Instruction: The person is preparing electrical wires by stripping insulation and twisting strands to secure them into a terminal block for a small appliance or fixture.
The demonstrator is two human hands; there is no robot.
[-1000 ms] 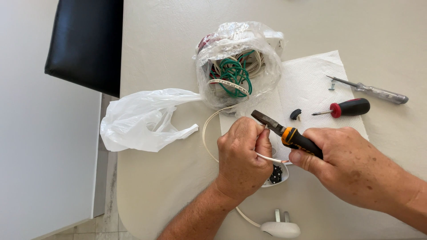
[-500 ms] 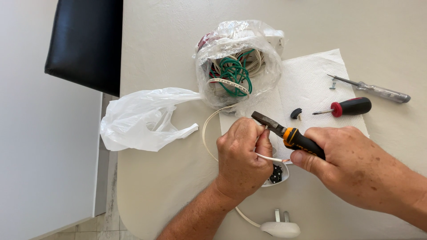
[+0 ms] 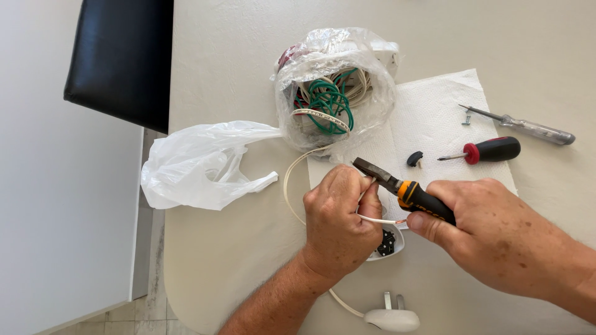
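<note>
we are clenching the white cable [image 3: 292, 186] in our left hand [image 3: 338, 226], our right hand [image 3: 496, 232] gripping the pliers [image 3: 400, 189], whose jaws are now edging closer to the wire end just above the left grip, so stripping seems underway.

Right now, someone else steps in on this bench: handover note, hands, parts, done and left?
Left hand: closed on the white cable, pinching its end.
Right hand: grips the pliers, jaws at the cable end by the left fingers.
White plug lies at the table's near edge; a small white part sits under the hands.
Red-handled screwdriver and clear-handled screwdriver lie on the paper towel.
Done: cable end held at the jaws. Left: cannot tell whether it is stripped.
</note>
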